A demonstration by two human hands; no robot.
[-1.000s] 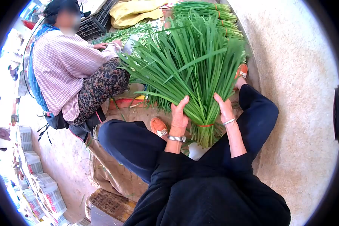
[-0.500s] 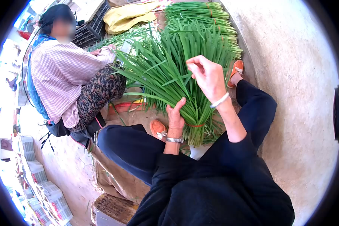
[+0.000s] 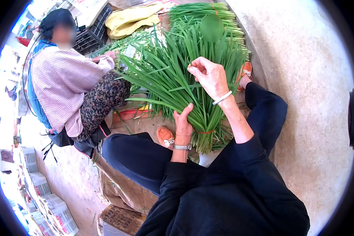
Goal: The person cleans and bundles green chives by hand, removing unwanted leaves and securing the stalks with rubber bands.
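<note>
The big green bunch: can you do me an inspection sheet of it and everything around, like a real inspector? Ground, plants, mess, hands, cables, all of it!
Surface: brown cloth on the ground, creased.
Job's things: green bunch, tied near its stem ends with a red band; more tied bunches lie beyond.
Clutter: loose greens, yellow sack, black crate.
Hands: left hand grips the green bunch's side; right hand is pinched over the leaves, contents unclear.
Cables: thin dark line by the other person; can't tell what it is.
Surroundings: another person sits at the left.
</note>
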